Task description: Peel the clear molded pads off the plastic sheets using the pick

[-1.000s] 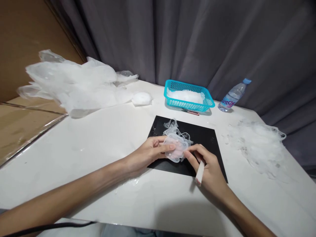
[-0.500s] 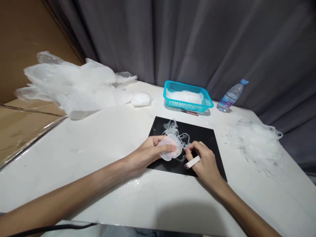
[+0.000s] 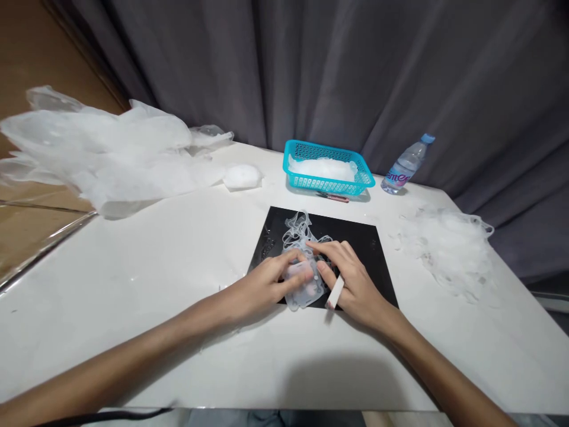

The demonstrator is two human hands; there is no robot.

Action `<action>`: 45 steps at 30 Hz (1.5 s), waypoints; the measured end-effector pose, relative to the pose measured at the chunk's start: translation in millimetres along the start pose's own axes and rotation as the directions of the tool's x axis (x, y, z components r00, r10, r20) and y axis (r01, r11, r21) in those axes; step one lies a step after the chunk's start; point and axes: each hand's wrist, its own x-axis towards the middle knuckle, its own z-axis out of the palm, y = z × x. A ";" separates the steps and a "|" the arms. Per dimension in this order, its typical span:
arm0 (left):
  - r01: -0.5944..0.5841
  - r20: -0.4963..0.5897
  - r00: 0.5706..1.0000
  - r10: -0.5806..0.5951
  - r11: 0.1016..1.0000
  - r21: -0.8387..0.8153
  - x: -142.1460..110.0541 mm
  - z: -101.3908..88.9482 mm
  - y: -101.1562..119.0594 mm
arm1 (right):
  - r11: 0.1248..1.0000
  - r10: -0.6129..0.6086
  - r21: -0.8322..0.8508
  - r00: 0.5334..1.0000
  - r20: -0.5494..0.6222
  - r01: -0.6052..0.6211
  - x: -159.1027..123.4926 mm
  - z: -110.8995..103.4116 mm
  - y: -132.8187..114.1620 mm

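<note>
My left hand (image 3: 276, 279) grips a thin, translucent, flexible sheet (image 3: 307, 294) with small holes and a pinkish middle, thumb on top. The sheet lies tilted over the near part of a black mat (image 3: 355, 228). My right hand (image 3: 358, 287) keeps a short white stick-like tool (image 3: 335, 293) tucked against the palm; its tip is blurred and its kind cannot be made out. The right index finger reaches to the sheet's far edge, by a tangle of clear stringy trimmings (image 3: 297, 228) on the mat.
Behind the mat stands a blue basket (image 3: 329, 185) of white pieces, with small pinkish-handled snips (image 3: 335, 197) before it. A water bottle (image 3: 406, 167) stands to its right. Clear scraps (image 3: 453, 252) lie at right; a large translucent plastic heap (image 3: 133, 157) and white pad (image 3: 242, 177) at left.
The sheet has come down toward me and now shows a squarer, holed part. My right fingers have moved left to its far edge. The view has shifted slightly right.
</note>
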 end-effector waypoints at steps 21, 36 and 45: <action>-0.411 0.134 0.845 0.518 0.468 0.782 -7.0 25.2 -3.2 | 0.985 0.162 -0.046 0.985 -0.061 -0.165 7.0 0.7 0.2; -0.014 -0.152 0.988 -0.018 0.978 -0.209 5.4 4.7 10.2 | 0.945 0.264 0.200 0.964 0.005 -0.260 -11.5 -13.8 5.2; 0.071 -0.077 0.988 -0.134 0.840 -0.538 7.7 7.5 6.0 | 0.891 0.251 0.346 0.954 0.165 -0.294 -14.4 -24.5 1.4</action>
